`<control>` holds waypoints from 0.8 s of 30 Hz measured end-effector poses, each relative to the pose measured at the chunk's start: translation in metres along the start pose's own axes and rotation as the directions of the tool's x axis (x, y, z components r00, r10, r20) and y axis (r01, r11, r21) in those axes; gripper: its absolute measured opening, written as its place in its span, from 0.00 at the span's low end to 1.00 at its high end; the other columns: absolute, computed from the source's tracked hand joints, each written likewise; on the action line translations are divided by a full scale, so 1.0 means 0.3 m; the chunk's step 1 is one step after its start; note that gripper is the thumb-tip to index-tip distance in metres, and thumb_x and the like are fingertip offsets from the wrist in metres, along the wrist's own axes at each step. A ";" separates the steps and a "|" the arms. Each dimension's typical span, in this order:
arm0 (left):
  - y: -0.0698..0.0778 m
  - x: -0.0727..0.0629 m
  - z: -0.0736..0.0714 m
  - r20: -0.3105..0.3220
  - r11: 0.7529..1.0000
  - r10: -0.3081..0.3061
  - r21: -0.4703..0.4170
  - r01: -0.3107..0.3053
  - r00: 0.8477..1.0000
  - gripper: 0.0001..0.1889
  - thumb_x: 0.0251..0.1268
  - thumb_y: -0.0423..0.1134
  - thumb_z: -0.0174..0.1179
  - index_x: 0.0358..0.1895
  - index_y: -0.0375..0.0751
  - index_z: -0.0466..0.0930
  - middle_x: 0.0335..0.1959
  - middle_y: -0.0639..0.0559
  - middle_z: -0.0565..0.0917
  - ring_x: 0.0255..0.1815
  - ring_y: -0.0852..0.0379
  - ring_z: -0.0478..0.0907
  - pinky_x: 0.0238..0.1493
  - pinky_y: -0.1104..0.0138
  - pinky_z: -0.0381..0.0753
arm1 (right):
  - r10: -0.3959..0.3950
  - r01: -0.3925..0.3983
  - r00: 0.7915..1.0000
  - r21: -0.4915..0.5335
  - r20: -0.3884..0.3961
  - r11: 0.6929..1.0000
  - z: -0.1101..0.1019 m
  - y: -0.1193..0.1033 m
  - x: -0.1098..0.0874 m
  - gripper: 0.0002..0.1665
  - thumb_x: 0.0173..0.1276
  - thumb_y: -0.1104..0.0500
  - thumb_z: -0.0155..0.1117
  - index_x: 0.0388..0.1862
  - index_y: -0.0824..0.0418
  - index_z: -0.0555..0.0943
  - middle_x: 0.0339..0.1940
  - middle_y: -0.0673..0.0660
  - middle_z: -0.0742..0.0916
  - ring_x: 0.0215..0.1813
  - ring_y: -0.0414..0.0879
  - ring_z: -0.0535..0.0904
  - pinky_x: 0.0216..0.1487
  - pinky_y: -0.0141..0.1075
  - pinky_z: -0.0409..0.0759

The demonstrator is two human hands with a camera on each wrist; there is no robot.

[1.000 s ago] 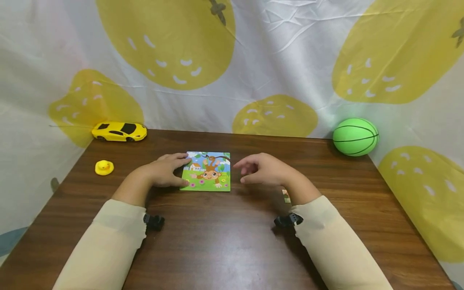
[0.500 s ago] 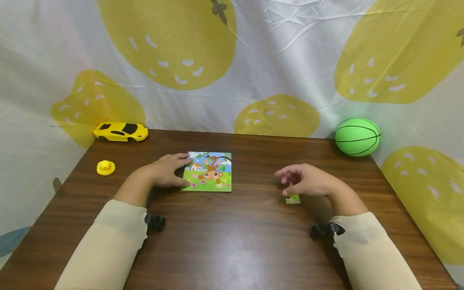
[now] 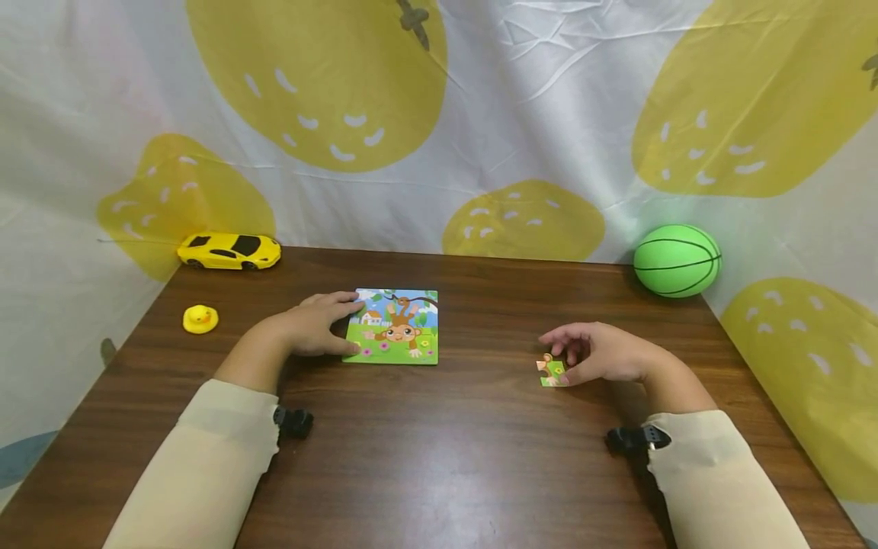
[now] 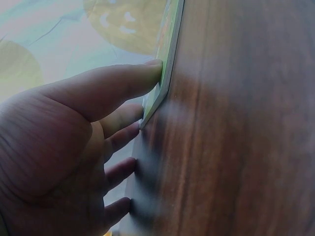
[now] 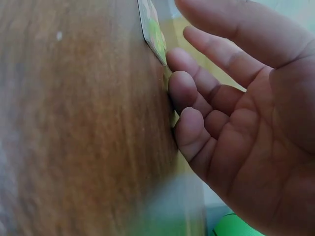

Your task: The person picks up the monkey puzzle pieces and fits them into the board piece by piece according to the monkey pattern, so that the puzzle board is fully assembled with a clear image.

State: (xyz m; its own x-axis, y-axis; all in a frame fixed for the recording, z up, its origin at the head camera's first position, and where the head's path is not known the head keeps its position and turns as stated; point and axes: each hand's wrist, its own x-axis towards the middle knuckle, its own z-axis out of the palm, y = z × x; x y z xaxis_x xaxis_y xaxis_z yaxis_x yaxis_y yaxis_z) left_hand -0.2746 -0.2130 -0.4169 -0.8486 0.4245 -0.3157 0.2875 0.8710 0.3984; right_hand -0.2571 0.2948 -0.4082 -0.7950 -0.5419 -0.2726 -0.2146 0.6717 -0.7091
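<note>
A square picture puzzle (image 3: pixel 398 343) with an upside-down monkey lies flat in the middle of the table. My left hand (image 3: pixel 317 324) rests at its left side, thumb and index fingertips on the top face near that edge; the left wrist view shows the thumb (image 4: pixel 125 81) touching the board. To the right, a small jigsaw piece (image 3: pixel 555 369) with part of a monkey on green lies flat. Beside it is my right hand (image 3: pixel 604 352), thumb tip at its right edge, fingers bent beyond. In the right wrist view the piece (image 5: pixel 153 30) lies by the fingertips, not gripped.
At the back left stands a yellow toy car (image 3: pixel 229 252), with a yellow rubber duck (image 3: pixel 200 319) nearer. A green ball (image 3: pixel 677 261) sits at the back right corner. A lemon-print cloth (image 3: pixel 384 213) hangs behind the brown wooden table (image 3: pixel 425 450).
My right hand has moved right, from beside the puzzle to the loose piece, and that piece now shows more fully. The left hand has stayed on the puzzle's left edge.
</note>
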 end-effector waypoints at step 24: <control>0.004 -0.001 0.000 -0.003 1.000 0.001 0.003 -0.001 1.000 0.50 0.69 0.63 0.67 0.88 0.51 0.55 0.91 0.46 0.50 0.90 0.30 0.43 0.83 0.28 0.50 | 0.031 -0.034 0.999 -0.179 -0.022 0.983 0.031 -0.046 0.023 0.38 0.53 0.63 0.86 0.65 0.60 0.85 0.42 0.54 0.83 0.43 0.47 0.78 0.41 0.31 0.79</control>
State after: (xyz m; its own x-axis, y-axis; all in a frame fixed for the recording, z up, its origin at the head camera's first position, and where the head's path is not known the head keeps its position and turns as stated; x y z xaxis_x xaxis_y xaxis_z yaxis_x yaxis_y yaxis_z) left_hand -0.2740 -0.2123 -0.4162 -0.8497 0.4244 -0.3127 0.2897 0.8715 0.3957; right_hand -0.2544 0.2770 -0.4064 -0.8137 -0.5096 -0.2796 -0.2854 0.7693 -0.5715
